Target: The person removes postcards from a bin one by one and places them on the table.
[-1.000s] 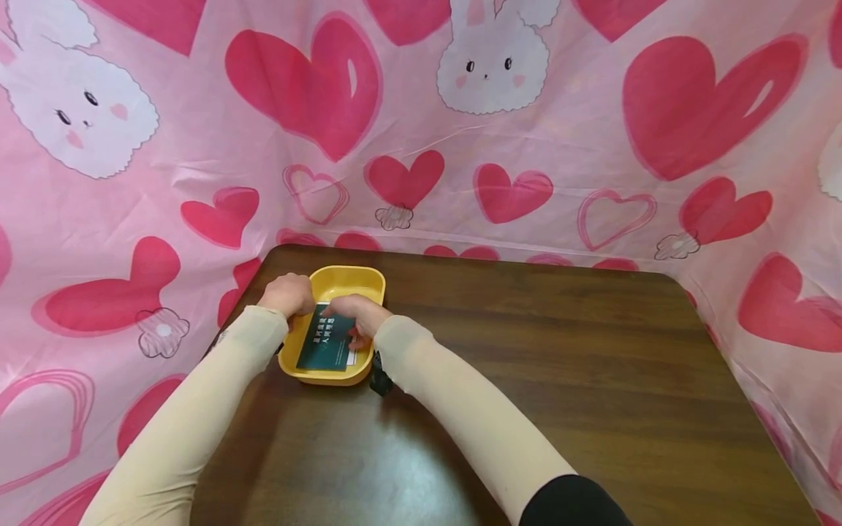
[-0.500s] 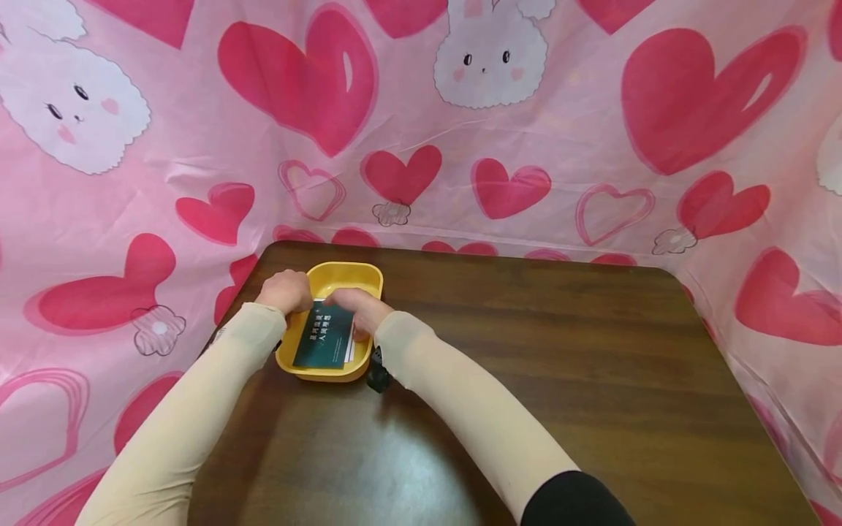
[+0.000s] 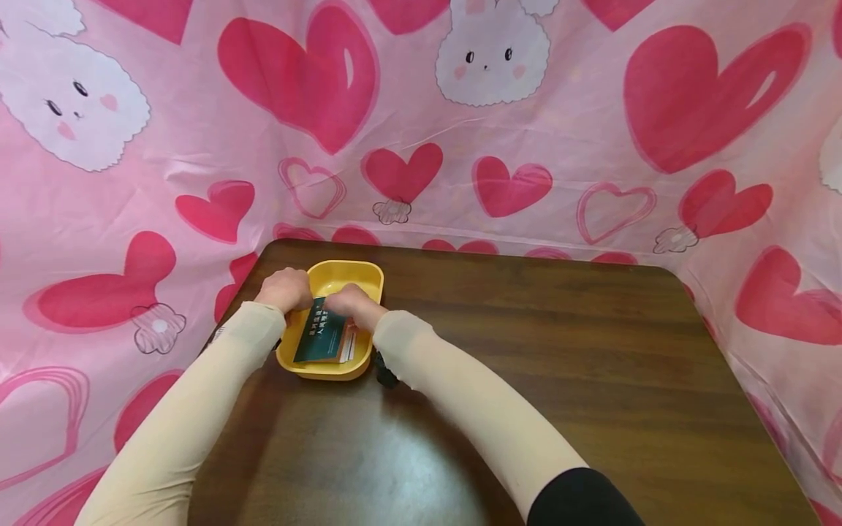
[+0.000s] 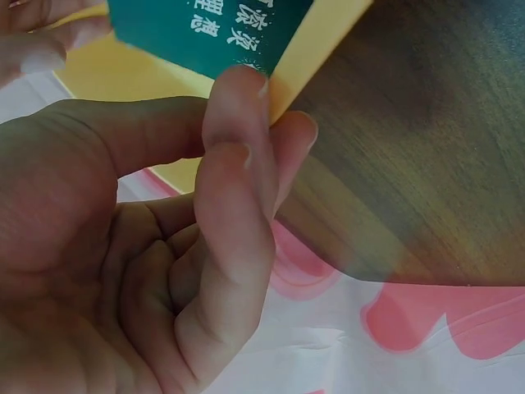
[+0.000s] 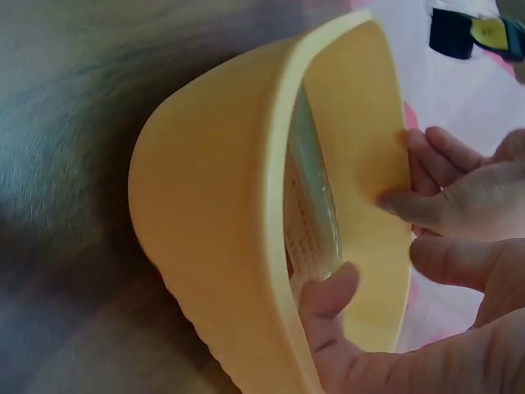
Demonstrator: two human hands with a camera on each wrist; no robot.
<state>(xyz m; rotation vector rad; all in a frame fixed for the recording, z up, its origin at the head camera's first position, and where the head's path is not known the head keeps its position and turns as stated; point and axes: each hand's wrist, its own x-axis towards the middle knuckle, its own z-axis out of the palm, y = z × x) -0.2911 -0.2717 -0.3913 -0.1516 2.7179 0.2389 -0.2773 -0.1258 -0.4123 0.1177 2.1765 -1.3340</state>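
Observation:
A shallow yellow bin [image 3: 327, 371] stands at the table's far left corner. Inside lies a dark green booklet [image 3: 320, 337] with white characters; its right edge is raised, showing orange and white layers underneath. My left hand [image 3: 285, 289] grips the bin's left wall, with the thumb inside and fingers outside in the right wrist view. My right hand [image 3: 356, 305] reaches over the opposite side. In the right wrist view, a bent finger [image 5: 336, 291] is at the raised booklet [image 5: 310, 222], while the thumb [image 5: 447, 261] stays apart from it. The booklet's far end is partly hidden by my right hand.
The dark wooden table [image 3: 559, 380] spreads to the right of the bin. A pink cloth [image 3: 421, 109] with hearts and rabbits hangs behind and at both sides. A small black device [image 3: 385, 371] sits at my right wrist.
My right fingers have moved in under the booklet's right side, and that edge has risen, showing more layers. My left hand keeps its grip on the bin. The head view has shifted slightly.

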